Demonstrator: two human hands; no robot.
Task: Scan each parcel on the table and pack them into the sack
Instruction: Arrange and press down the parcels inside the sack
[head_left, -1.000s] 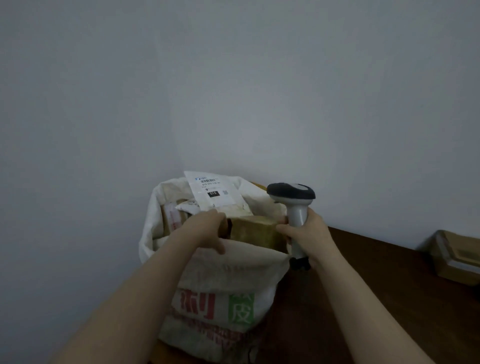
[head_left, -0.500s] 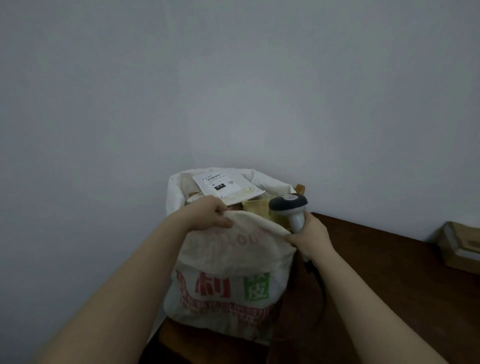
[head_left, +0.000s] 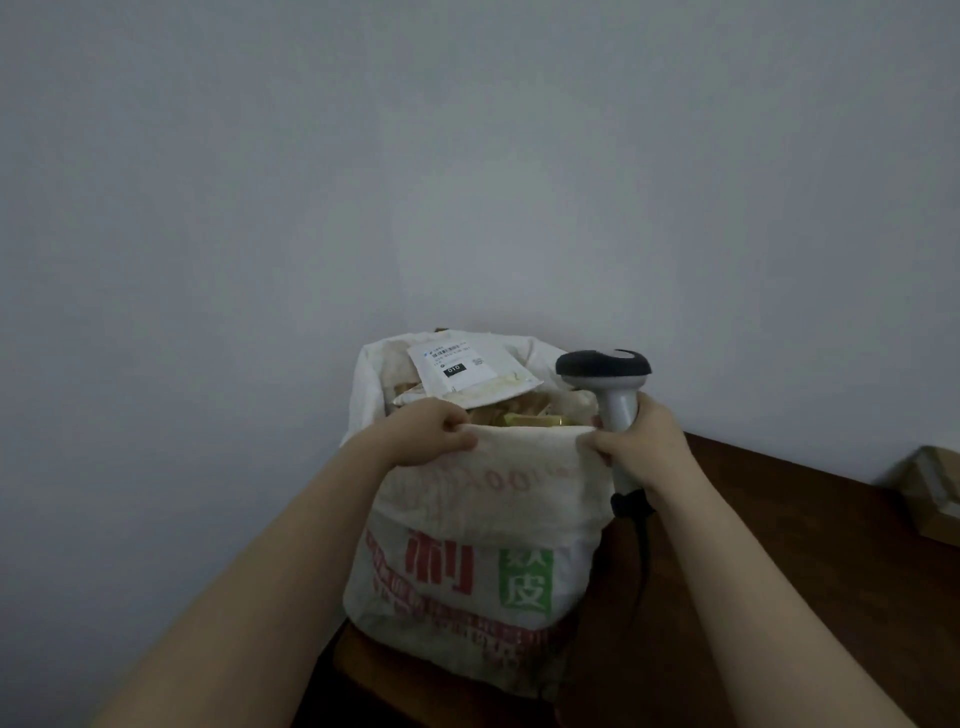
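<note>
A white woven sack (head_left: 467, 561) with red and green print stands on the left end of the dark wooden table (head_left: 779, 597). Several parcels fill it; a white mailer with a shipping label (head_left: 467, 371) lies on top, with brown boxes (head_left: 524, 413) beneath. My left hand (head_left: 434, 434) grips the sack's near rim on the left. My right hand (head_left: 641, 447) holds the grey handle of a barcode scanner (head_left: 605, 371) and also pinches the rim on the right. The scanner's dark head points left over the sack.
A cardboard box (head_left: 935, 493) sits at the table's far right edge, partly cut off. The scanner's black cable (head_left: 644, 551) hangs down beside the sack. A plain grey wall stands close behind the table and to the left.
Both hands have pulled the sack's near rim higher, hiding more of the brown boxes. My right hand with the scanner shifted right along the rim, and the view came closer.
</note>
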